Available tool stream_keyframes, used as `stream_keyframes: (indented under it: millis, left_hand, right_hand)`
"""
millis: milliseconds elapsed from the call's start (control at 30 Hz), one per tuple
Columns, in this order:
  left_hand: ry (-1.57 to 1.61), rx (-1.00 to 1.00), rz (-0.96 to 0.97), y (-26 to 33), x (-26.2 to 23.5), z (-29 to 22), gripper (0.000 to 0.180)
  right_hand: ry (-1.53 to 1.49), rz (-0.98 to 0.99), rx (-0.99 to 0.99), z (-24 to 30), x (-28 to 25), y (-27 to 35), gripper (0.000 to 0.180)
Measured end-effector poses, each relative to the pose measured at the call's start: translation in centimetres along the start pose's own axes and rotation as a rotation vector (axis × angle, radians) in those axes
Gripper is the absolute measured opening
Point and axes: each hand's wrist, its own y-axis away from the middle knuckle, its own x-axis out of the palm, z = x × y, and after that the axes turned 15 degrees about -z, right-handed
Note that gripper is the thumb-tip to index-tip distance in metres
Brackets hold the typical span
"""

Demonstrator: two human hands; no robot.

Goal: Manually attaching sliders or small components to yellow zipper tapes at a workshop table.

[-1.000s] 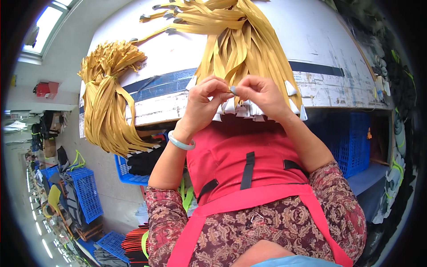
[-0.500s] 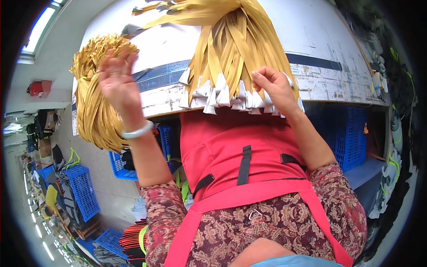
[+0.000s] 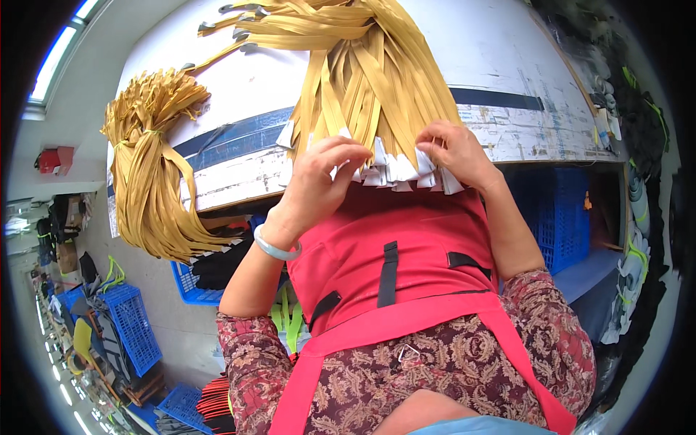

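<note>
The right hand bends its thumb and forefinger narrowly together at one of the white tabs; whether it truly grips the tab, I cannot tell. The left hand curls with its forefinger reaching toward the same row, its grip likewise unclear.

Those tabs cap the near ends of the yellow straps, which fan across the white worktable to its front edge, just before the red apron. Beyond the left hand, toward the table's far left, a few straps lie apart from the fan, ending in grey tips. Judging by how they lie, those few seem to be the part done and the thick row the larger part left — though nothing here settles it.

Farther left, a tied yellow bundle droops over the table's edge — hanging well apart from both hands. Under the table, at right, stands a blue crate.
</note>
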Motion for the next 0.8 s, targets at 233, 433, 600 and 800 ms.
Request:
stream_keyframes:
  millis: [233,433,600,800]
  left_hand:
    - [0.097,0.012,0.187,1.3,3.8,-0.8,0.012]
    - [0.177,-0.079,0.010,-0.2,5.1,-1.8,0.020]
    - [0.364,0.012,0.019,-2.4,4.1,-1.4,0.032]
    - [0.722,-0.420,-0.013,-2.7,3.3,0.9,0.018]
  right_hand:
    - [0.125,0.118,-0.091,-0.1,0.1,2.6,0.030]
    - [-0.415,0.133,0.203,0.8,-1.8,1.4,0.010]
    - [-0.841,0.136,0.046,3.1,-1.4,-1.0,0.010]
    - [-1.150,0.219,0.199,3.3,1.1,-2.2,0.007]
